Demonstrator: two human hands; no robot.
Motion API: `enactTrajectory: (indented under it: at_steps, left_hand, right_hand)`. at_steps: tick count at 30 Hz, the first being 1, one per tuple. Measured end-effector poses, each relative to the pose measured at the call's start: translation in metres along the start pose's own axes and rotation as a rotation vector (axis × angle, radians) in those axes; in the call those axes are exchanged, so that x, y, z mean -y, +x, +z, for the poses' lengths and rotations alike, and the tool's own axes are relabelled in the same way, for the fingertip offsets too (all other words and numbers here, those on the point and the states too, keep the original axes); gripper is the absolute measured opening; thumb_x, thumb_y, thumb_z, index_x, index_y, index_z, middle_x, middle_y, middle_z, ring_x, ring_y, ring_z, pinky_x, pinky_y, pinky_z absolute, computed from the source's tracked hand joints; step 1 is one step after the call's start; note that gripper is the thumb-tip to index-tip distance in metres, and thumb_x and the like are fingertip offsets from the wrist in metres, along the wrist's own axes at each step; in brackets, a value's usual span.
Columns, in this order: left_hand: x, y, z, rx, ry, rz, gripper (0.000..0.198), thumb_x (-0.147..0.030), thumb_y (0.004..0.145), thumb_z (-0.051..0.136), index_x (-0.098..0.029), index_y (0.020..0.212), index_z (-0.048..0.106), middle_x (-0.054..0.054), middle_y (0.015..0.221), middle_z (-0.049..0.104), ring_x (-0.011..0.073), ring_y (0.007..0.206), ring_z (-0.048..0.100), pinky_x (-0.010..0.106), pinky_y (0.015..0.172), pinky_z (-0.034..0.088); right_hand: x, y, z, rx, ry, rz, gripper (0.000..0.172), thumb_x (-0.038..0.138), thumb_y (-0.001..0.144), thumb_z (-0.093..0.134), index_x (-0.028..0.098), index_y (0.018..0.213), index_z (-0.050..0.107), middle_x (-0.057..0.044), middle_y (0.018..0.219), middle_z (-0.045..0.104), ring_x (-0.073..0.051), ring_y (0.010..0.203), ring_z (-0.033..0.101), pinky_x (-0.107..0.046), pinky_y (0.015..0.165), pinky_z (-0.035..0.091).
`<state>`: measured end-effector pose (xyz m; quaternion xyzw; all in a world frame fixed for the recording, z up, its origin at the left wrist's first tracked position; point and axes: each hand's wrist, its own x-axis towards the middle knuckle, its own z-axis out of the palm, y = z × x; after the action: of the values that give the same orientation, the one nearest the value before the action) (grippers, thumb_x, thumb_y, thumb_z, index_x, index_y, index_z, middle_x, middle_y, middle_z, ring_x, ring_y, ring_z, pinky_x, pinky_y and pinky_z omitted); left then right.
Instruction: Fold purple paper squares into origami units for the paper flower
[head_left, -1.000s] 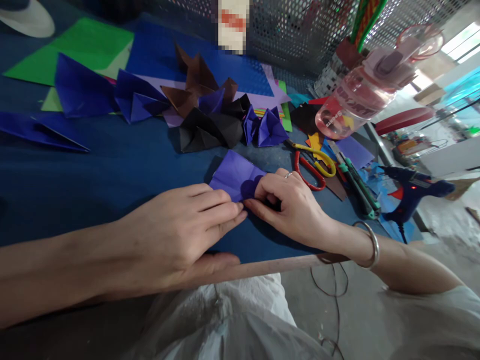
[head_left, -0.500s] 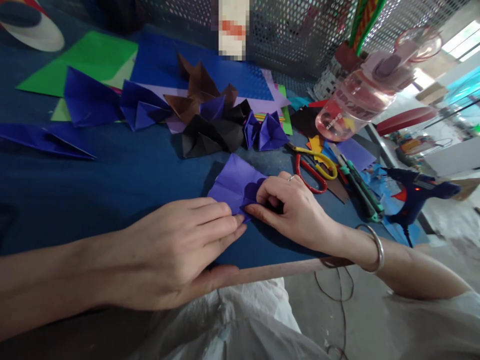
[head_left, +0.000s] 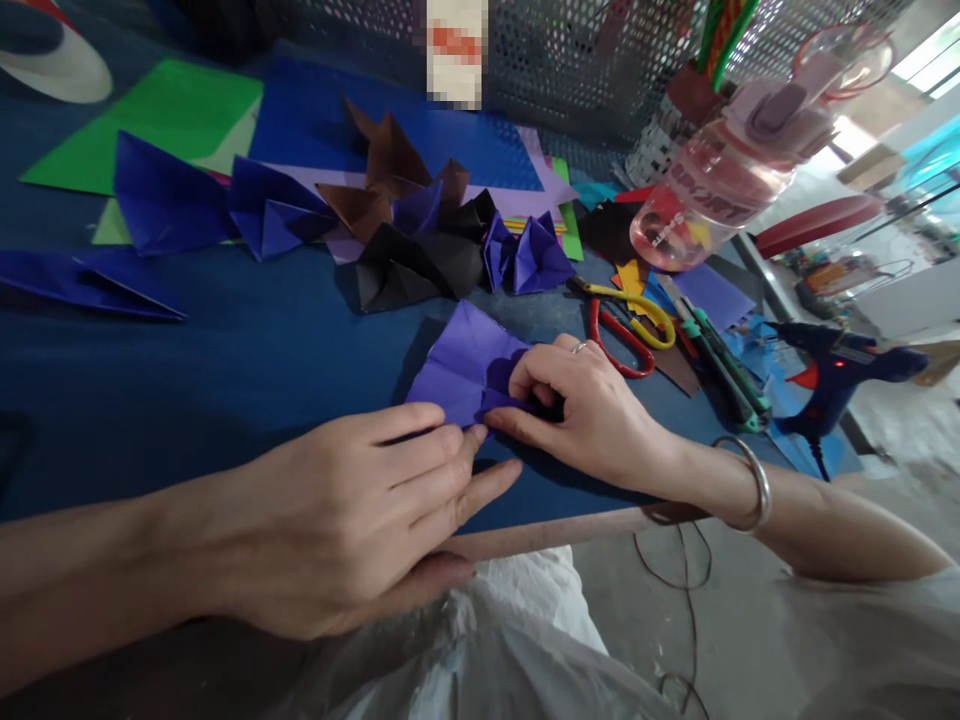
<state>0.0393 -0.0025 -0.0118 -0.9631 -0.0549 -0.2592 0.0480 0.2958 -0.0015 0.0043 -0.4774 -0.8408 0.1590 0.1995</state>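
Observation:
A creased purple paper sheet (head_left: 469,350) lies on the blue tabletop in front of me. My right hand (head_left: 581,405) pinches its near right edge between thumb and bent fingers. Fingers stretched out, my left hand (head_left: 375,500) rests with its fingertips on the sheet's near left edge, and its thumb lies by the table's front edge. Just beyond the sheet are folded paper pieces: a black one (head_left: 420,265), a brown one (head_left: 390,165) and small purple ones (head_left: 536,255). The paper under my right fingers is partly hidden.
Right of my hands lie scissors (head_left: 622,335) with red and yellow handles, a green utility knife (head_left: 724,370) and a dark blue glue gun (head_left: 840,375). A pink bottle (head_left: 720,175) stands behind them. Larger folded blue papers (head_left: 172,200) and a green sheet (head_left: 165,115) lie back left.
My left hand's fingers have spread a little, with the lower finger reaching further right. My right hand keeps its pinch on the purple paper. The view has shifted slightly.

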Motion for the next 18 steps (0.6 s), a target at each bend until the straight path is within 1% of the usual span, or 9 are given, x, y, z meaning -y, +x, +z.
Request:
enactTrajectory:
  at_steps: [5, 8, 11, 13, 18]
  left_hand:
    - [0.000, 0.007, -0.004, 0.051, 0.088, 0.053, 0.049, -0.034, 0.113, 0.037, -0.005, 0.136, 0.068, 0.014, 0.109, 0.084, 0.0268, 0.097, 0.078, 0.041, 0.087, 0.062]
    - [-0.001, 0.012, -0.009, 0.064, 0.139, 0.090, 0.048, -0.033, 0.112, 0.036, -0.005, 0.139, 0.066, 0.014, 0.107, 0.084, 0.0264, 0.094, 0.078, 0.041, 0.084, 0.063]
    - [-0.002, 0.013, -0.013, 0.106, 0.179, 0.113, 0.048, -0.035, 0.113, 0.035, -0.009, 0.144, 0.061, 0.012, 0.106, 0.083, 0.0255, 0.096, 0.078, 0.040, 0.088, 0.062]
    - [-0.003, 0.012, -0.015, 0.119, 0.194, 0.123, 0.049, -0.038, 0.114, 0.036, -0.010, 0.146, 0.059, 0.012, 0.108, 0.083, 0.0255, 0.100, 0.077, 0.040, 0.091, 0.061]
    - [-0.003, 0.009, -0.014, 0.122, 0.191, 0.114, 0.047, -0.037, 0.113, 0.035, -0.011, 0.144, 0.061, 0.012, 0.111, 0.082, 0.0262, 0.107, 0.077, 0.041, 0.095, 0.059]
  right_hand:
    - [0.001, -0.001, 0.001, -0.003, -0.034, 0.002, 0.024, 0.037, 0.092, 0.080, 0.020, 0.091, 0.064, 0.001, 0.079, 0.059, -0.017, 0.079, 0.051, -0.033, 0.078, 0.034]
    - [0.000, -0.001, 0.001, -0.012, -0.054, 0.013, 0.027, 0.041, 0.093, 0.081, 0.019, 0.097, 0.065, 0.000, 0.082, 0.060, -0.019, 0.082, 0.052, -0.034, 0.079, 0.035]
    - [-0.002, 0.000, -0.001, 0.012, -0.041, 0.032, 0.033, 0.046, 0.093, 0.082, 0.020, 0.102, 0.065, 0.000, 0.084, 0.061, -0.020, 0.084, 0.054, -0.034, 0.079, 0.036]
    - [-0.004, 0.000, -0.004, 0.030, -0.020, 0.039, 0.035, 0.047, 0.093, 0.083, 0.020, 0.105, 0.065, 0.000, 0.086, 0.062, -0.021, 0.085, 0.055, -0.034, 0.080, 0.037]
    - [-0.012, -0.002, -0.011, 0.058, 0.029, 0.018, 0.027, 0.036, 0.096, 0.081, 0.020, 0.110, 0.064, -0.001, 0.090, 0.063, -0.021, 0.088, 0.057, -0.035, 0.083, 0.040]
